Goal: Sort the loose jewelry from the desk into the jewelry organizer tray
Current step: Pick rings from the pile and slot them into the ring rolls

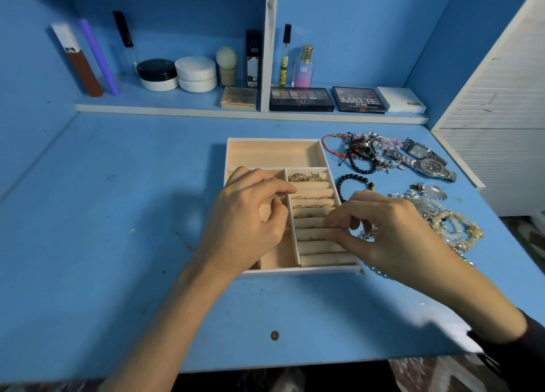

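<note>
"Two hands on your screen?" my friend asks.

"Yes, I see both from the head camera. The left hand (250, 214) is over the left side of the tray (274, 140). Its fingers are curled in and the thumb touches the first finger. I cannot tell if it holds anything."

"And the other one?"

"The right hand (383, 232) is over the right side of the tray, at the soft rolls (321, 259). Its fingertips are bunched close together on the rolls. I cannot tell if a ring is between them."

"Where is the jewelry?"

"Some thin gold rings (314, 197) sit between the rolls, inside the tray. Two big rings (298, 177) sit at the back end of the rolls. The rest is on the desk (118, 214), all to the right of the tray. A black bead bracelet (343, 182) lies just beside the tray's right wall. A tangle of bracelets (362, 151) lies right of the tray's back corner. Two silver watches (427, 163) lie well apart from the tray, past that tangle. A heap of shiny and pearly pieces (442, 214) lies right of the tray too, and the right hand covers part of it."

"What is behind the tray?"

"A shelf (177, 108) with jars (196, 73) and makeup boxes."
</note>
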{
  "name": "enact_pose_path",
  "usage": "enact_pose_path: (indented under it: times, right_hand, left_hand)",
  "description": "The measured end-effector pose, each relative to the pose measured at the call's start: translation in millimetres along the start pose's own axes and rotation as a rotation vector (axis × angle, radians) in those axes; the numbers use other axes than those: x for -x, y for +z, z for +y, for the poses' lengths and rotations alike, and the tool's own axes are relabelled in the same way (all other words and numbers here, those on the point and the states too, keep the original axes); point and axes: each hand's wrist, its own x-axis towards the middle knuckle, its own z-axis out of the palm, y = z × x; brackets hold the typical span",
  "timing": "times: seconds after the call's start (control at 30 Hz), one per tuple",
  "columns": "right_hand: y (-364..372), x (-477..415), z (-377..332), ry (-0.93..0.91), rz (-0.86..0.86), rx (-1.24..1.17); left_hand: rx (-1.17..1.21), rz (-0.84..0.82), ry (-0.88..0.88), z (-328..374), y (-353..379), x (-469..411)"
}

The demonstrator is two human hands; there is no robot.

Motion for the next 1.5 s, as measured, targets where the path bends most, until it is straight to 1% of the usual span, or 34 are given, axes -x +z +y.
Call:
enact_pose_path:
  times: [0.57,0.8,0.9,1.07,1.13,1.23,1.37,1.5]
  right_hand:
    - [4.3,-7.2,2.7,-0.018,-0.099,0.008]
    - [2.5,-5.1,6.7,0.003,-0.093,-0.067]
    - [-8.7,-4.9,11.1,0.047,-0.039,-0.06]
    - [-45.7,-5.3,39.3,0.205,0.092,-0.022]
    - [-57.7,-5.6,54.2,0.267,0.108,0.02]
    - [-66.0,-7.0,72.5,0.335,0.023,0.102]
    - [-62.7,-13.5,81.7,0.257,-0.139,0.181]
    - [-60.8,-22.8,85.3,0.226,-0.263,0.211]
  left_hand:
    - [-0.061,-0.045,-0.008,-0.6,1.5,-0.1]
    - [-0.069,-0.064,0.029,0.9,1.2,-0.4]
    - [-0.069,-0.086,0.023,5.5,4.3,-3.9]
    - [-0.076,-0.158,0.035,26.0,19.3,-18.1]
    - [-0.063,-0.177,0.037,35.3,30.5,-25.2]
    - [-0.056,-0.219,0.057,47.3,48.0,-34.9]
    - [-0.04,-0.257,0.091,57.3,66.4,-43.1]
    - [-0.037,-0.249,0.101,60.8,77.1,-45.3]
